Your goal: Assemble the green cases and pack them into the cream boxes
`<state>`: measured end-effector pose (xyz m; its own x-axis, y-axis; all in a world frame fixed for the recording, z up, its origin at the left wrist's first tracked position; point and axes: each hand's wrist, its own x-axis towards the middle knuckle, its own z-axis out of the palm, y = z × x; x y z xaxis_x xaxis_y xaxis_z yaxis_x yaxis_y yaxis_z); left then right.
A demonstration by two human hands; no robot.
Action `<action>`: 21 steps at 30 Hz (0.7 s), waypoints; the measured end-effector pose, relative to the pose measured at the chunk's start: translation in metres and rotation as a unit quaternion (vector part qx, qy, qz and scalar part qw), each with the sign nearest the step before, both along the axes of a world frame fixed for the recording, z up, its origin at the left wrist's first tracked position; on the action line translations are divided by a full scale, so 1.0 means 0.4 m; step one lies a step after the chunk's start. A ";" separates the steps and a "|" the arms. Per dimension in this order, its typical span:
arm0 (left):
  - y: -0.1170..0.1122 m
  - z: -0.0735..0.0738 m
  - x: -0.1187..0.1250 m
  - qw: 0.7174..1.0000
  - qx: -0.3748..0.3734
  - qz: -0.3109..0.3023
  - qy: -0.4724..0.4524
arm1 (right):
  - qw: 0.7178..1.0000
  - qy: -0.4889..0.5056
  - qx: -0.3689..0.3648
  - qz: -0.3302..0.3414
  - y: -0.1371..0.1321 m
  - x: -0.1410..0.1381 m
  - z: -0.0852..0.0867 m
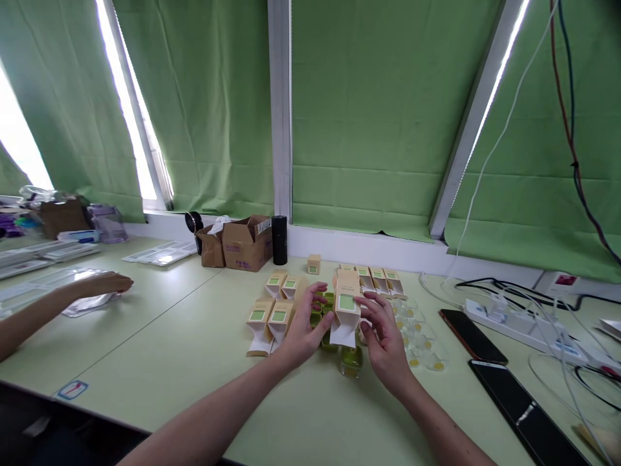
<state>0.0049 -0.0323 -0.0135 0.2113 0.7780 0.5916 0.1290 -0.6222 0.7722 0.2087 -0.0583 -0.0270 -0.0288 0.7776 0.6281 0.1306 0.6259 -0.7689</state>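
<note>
A small tan box (348, 283) with an open white flap is between the two hands. The left hand (308, 327) is spread at its 8 o'clock. The right hand (387, 340) touches its edge at 4 o'clock; I can't tell if it pinches. A green jar (351, 362) is at 6 o'clock on the desk (291, 421).

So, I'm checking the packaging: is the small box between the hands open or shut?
Open at the near end: the small box has a white flap sticking out below its green label, not tucked in.
</note>
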 end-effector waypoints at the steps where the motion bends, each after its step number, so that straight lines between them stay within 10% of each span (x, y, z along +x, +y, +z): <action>1: -0.003 0.002 -0.001 1.000 0.008 -0.004 0.006 | 1.000 0.003 -0.002 -0.001 0.000 0.000 0.000; 21: 0.000 0.002 0.016 1.000 0.014 -0.014 -0.020 | 1.000 -0.026 -0.002 0.004 0.000 0.003 -0.003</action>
